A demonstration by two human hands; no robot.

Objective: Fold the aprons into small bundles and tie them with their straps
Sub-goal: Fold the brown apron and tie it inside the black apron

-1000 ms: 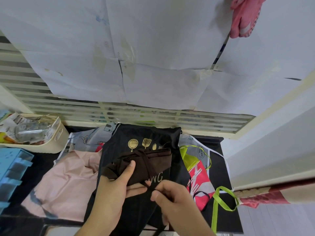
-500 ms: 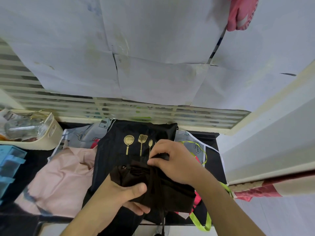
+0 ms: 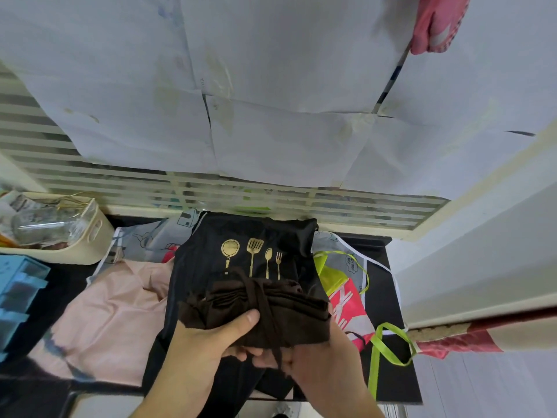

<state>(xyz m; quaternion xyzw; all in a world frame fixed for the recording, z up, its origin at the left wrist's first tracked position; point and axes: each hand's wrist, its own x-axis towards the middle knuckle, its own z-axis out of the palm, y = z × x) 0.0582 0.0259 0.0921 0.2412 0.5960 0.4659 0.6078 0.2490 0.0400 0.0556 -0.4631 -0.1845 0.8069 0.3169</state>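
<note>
I have both hands on the brown bundle, held just above the tabletop at its near edge. My left hand has a firm grip on the bundle's left part, thumb pressed flat across the top and fingers curled under. My right hand cups the bundle's right part from below; its fingers are mostly hidden by the cloth, though they seem curled around the bundle's underside and the strap. That strap runs over the top of the folded layers and down toward my palms, so I judge this apron folded and wrapped at least once, with the knot not yet made as far as I can see.

Beneath the bundle lies a black apron with gold utensils printed on it, spread flat and unfolded. To its left is a pink apron, loose and crumpled; behind them a grey printed apron shows. To the right lies a red and yellow-green apron with green straps trailing toward the tabletop's edge. None of these looks folded, so most of the job is left. I see no finished, tied bundle anywhere.
</note>
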